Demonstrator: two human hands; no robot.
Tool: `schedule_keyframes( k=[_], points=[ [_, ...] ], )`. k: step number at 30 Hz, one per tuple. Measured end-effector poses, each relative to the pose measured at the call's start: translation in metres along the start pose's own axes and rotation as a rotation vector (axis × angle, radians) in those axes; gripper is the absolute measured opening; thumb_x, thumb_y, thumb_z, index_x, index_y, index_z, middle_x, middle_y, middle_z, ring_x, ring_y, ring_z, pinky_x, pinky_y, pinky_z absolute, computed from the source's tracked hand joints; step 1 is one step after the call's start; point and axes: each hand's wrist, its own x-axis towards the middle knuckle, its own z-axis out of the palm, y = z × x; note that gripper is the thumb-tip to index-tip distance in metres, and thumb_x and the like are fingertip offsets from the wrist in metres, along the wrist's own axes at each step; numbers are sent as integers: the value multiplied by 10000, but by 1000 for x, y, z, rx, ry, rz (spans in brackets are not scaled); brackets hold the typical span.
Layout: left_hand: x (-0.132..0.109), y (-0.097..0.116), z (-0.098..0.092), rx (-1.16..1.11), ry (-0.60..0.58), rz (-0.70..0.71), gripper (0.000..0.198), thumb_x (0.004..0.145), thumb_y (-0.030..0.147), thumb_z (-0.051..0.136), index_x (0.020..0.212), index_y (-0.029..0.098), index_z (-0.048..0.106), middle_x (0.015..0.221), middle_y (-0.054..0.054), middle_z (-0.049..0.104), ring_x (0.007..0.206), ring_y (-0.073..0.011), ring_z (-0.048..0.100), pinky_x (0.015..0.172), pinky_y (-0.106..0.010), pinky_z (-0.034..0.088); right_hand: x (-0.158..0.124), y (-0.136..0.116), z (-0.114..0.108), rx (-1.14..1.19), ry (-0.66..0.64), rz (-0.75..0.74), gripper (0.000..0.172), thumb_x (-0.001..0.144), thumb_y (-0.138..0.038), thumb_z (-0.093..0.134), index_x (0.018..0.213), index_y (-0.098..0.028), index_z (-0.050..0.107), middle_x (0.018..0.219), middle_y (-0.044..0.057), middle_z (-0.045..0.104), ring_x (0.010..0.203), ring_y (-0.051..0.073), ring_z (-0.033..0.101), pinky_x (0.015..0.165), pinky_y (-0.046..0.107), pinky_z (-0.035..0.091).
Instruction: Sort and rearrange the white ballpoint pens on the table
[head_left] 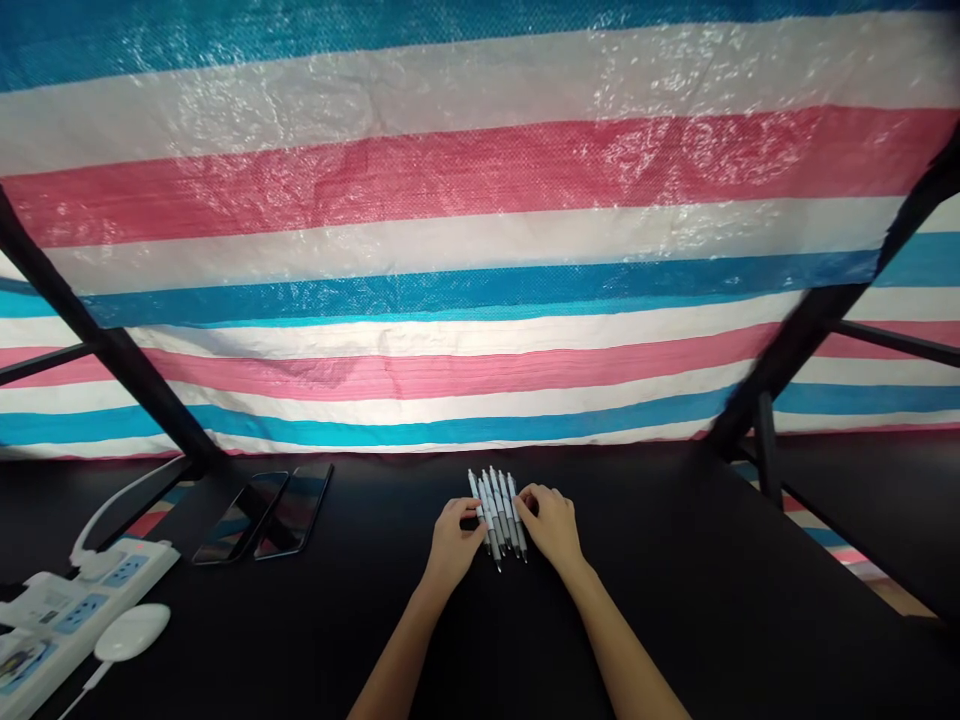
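Note:
Several white and grey pens (500, 512) lie side by side in a loose row on the black table (495, 660), tips toward me. Their ends are uneven. On the row's left side, my left hand (453, 542) is curled with thumb and fingertips at the outermost pen. My right hand (553, 523) bends in from the other side, its thumb and index finger against the rightmost pen. Both hands rest low at the tabletop, with the pens between them. The fingertips partly cover the outer pens.
Two dark phones or glass-faced slabs (241, 517) lie left of the pens. A white power strip (112, 580) with plugs and a white rounded device (133, 631) on a cord sit at lower left. Black frame bars (787, 350) and a striped tarp (480, 380) enclose the table's back.

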Motion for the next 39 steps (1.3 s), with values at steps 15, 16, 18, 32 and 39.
schedule_keyframes(
  k=[15,16,18,32,39],
  points=[
    [-1,8,-12,298,-111,155,349,714,253,594,1061,227,600,1099,-93,560,1039,-257,526,817,-385,481,0,0,-5,63,-163,-23,231,812,-366,499,685,-204,603,622,-5,592,711,182,537,753,325,318],
    [-2,8,-13,322,-115,172,362,711,254,600,1073,231,593,1108,-88,556,1063,-257,514,867,-401,458,0,0,-4,62,-166,-27,229,809,-375,504,691,-205,604,619,-6,589,709,182,537,752,324,318],
    [-2,9,-13,354,-120,176,359,725,241,583,1084,231,581,1111,-80,552,1074,-243,513,909,-398,436,-1,-1,-3,55,-168,-35,230,806,-385,510,694,-206,603,619,-6,586,710,182,535,751,322,318],
    [0,17,-15,431,55,299,196,814,228,504,978,215,611,980,-63,615,902,-200,593,811,-365,490,2,3,2,80,-107,-76,305,838,-401,466,621,-199,542,583,-18,560,638,159,541,723,303,329],
    [-26,114,-71,146,817,636,233,832,239,539,1058,197,576,990,-39,598,948,-184,570,845,-382,477,3,5,1,160,-43,-71,329,839,-390,438,572,-206,493,538,-18,541,567,153,542,631,264,350]
  ],
)
